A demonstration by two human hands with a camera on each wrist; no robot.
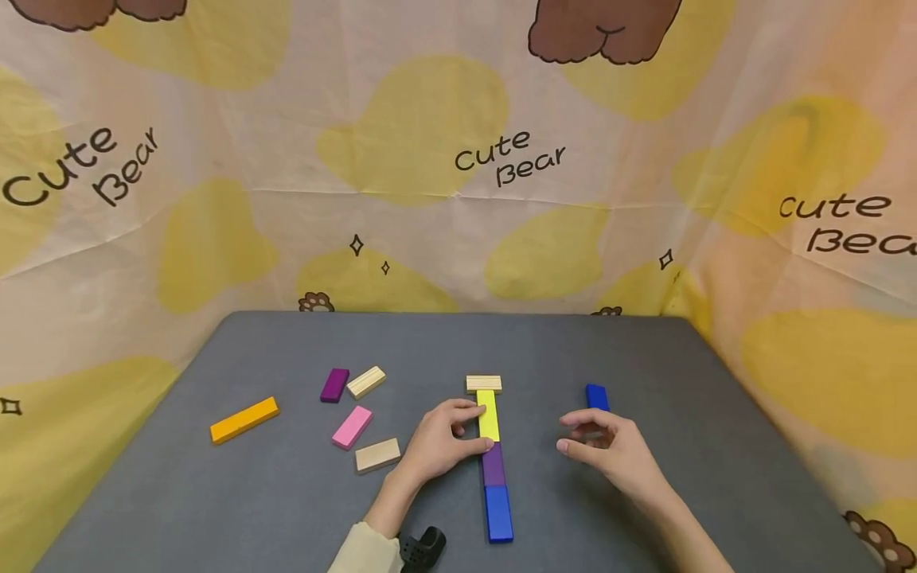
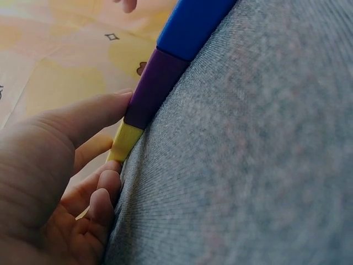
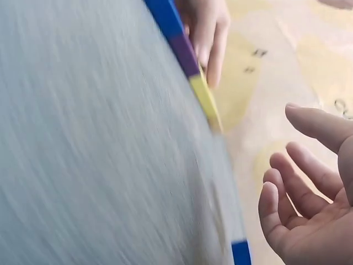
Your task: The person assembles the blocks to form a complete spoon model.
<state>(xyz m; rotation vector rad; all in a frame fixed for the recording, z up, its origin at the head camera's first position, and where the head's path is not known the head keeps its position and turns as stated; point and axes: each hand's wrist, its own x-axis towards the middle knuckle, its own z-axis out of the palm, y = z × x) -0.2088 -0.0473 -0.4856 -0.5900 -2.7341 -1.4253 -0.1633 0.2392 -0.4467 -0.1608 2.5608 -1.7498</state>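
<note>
My left hand (image 1: 440, 442) touches a row of blocks from the left, its index finger at the yellow block (image 1: 488, 418) and its thumb near the joint with the purple block (image 1: 493, 465). A blue block (image 1: 498, 516) forms the row's near end. A pale wood block (image 1: 484, 384) lies crosswise at the far end. To the right, my right hand (image 1: 609, 450) hovers with bent, spread fingers and holds nothing. Just beyond its fingers lies another blue block (image 1: 597, 396), partly hidden. The right wrist view also shows the palm (image 3: 309, 221) with nothing in it.
Left of the row lie a dark magenta block (image 1: 334, 385), a pink block (image 1: 353, 427), two pale wood blocks (image 1: 367, 382) (image 1: 377, 455) and a long orange block (image 1: 244, 420). The grey table (image 1: 286, 517) meets a printed cloth (image 1: 430, 239) behind.
</note>
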